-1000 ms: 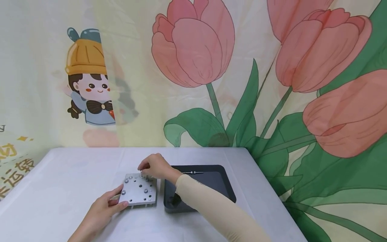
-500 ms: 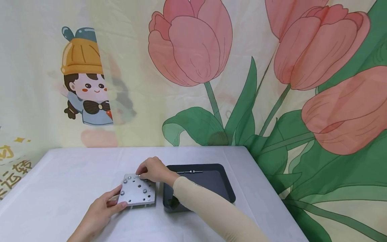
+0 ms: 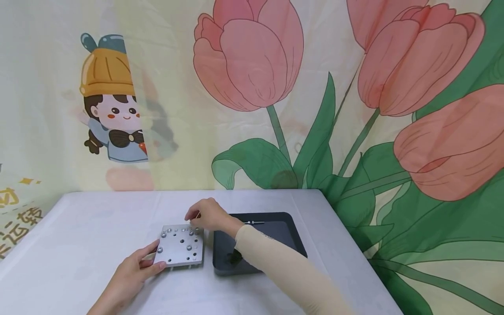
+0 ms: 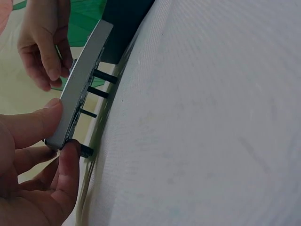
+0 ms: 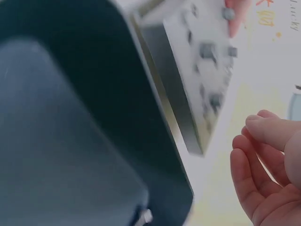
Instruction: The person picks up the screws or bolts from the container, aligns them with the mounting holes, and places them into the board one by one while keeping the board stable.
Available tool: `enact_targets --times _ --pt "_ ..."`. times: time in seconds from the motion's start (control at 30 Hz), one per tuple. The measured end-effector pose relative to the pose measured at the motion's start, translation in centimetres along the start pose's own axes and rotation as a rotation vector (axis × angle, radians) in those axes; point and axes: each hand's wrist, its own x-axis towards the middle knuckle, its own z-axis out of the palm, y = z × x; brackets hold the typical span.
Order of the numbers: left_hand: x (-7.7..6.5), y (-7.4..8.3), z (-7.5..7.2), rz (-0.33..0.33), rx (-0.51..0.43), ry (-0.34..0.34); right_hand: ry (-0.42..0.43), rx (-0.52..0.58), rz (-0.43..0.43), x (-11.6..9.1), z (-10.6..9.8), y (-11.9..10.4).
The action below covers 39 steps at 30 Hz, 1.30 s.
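A square metal plate with several bolts and holes on its top lies level above the white tabletop. My left hand grips its left front corner, thumb on the near side. In the left wrist view, bolt shanks stick out below the plate. My right hand hovers at the plate's back right corner. Its fingers are loosely bent, and the right wrist view shows nothing held in that hand.
To the right of the plate sits a black tray, partly covered by the right forearm. A thin metal rod-like piece lies at its back, and a dark object near its front left. A printed tulip curtain hangs behind the table.
My right hand dipped to the plate's back edge around a small bolt, then let go and rose to the right. The left hand and plate stay nearly where they were.
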Motion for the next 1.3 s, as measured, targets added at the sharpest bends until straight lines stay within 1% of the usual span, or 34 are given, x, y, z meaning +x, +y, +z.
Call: enact_targets --times 0.17,0.27,0.37,0.47,0.67,0.83,1.07,1.3 --pt "0.0 -0.1 0.1 -0.005 -0.005 0.008 0.019 -0.002 -0.018 -1.9 -3.4 2.1" --pt "0.0 -0.2 0.1 0.001 0.011 0.02 0.005 -0.023 -0.007 -3.3 -5.2 3.7" --pt "-0.1 -0.2 0.1 0.001 0.016 0.02 -0.02 -0.049 -0.002 -4.7 -6.3 5.6" --pt "-0.2 -0.2 0.1 0.0 0.007 0.015 -0.035 -0.07 0.012 -6.1 -7.0 7.5" --pt "-0.2 -0.2 0.1 -0.005 -0.021 0.005 -0.035 -0.14 0.06 -8.6 -7.6 10.5" --pt "-0.1 -0.2 0.1 -0.01 -0.026 0.001 -0.053 -0.144 0.093 -9.8 -7.7 11.9" --pt "-0.1 -0.2 0.1 -0.006 -0.022 0.008 -0.086 -0.144 0.12 -10.2 -7.2 13.1" --pt "-0.1 -0.1 0.2 -0.021 -0.036 0.002 -0.108 -0.128 0.15 -10.2 -6.4 13.6"
